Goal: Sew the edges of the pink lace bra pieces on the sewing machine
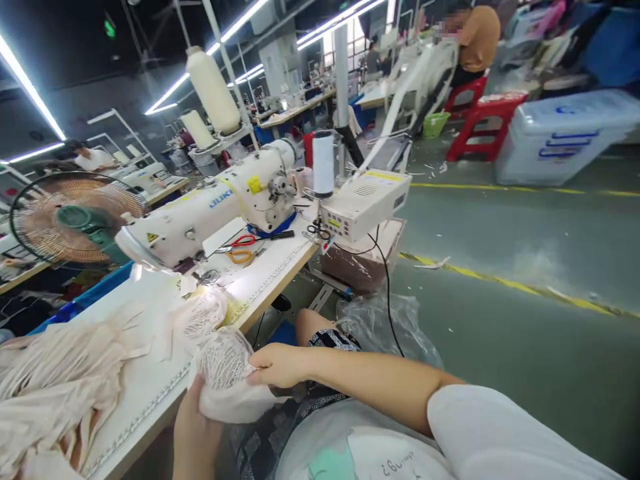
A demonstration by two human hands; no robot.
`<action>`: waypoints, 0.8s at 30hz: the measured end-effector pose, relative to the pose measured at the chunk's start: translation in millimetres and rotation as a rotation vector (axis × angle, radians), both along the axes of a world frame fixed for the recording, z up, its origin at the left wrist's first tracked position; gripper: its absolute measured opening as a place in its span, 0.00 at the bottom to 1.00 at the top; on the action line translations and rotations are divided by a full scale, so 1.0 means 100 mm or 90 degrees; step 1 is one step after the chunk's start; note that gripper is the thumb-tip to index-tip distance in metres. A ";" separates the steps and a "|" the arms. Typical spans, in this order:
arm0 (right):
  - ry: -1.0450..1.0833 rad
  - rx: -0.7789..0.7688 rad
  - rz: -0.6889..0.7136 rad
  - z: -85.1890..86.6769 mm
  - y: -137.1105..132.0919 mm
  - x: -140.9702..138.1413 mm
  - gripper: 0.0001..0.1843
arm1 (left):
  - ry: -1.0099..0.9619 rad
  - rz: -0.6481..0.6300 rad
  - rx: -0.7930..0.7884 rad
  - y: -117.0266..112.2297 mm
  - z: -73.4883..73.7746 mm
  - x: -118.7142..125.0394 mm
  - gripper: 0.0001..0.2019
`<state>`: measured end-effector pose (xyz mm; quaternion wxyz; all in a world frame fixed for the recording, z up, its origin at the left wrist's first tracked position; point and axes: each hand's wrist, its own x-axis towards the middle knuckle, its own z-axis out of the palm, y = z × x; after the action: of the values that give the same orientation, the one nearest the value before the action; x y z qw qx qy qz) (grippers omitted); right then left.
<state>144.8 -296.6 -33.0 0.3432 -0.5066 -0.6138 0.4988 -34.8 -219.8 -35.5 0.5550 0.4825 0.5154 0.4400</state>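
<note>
Both hands hold a pale lace bra (225,360) over the front edge of the sewing table. My right hand (277,365) pinches the right side of the nearer lace cup. My left hand (197,417) grips the lower left edge of the cream fabric, its fingertips partly hidden behind it. A second lace cup (203,317) lies on the tabletop, just in front of the white JUKO-marked sewing machine (205,210), whose lamp lights the needle area. Whether the two cups are joined is hard to make out.
A heap of cream fabric pieces (55,380) covers the table's left end. Scissors (241,250) with red and orange handles lie by the machine. A control box (367,203) sits at the table's right end. Left is a fan (75,220); beyond are red stools (485,120) and a plastic bin (565,140).
</note>
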 end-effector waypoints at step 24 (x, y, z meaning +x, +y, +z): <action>-0.044 0.023 0.080 0.08 0.09 0.07 0.10 | -0.038 -0.055 -0.121 -0.25 -0.25 -0.10 0.19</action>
<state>151.6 -287.7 -24.7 0.2990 -0.4778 -0.6648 0.4903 -45.1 -245.0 -60.2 0.6319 0.4361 0.5166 0.3791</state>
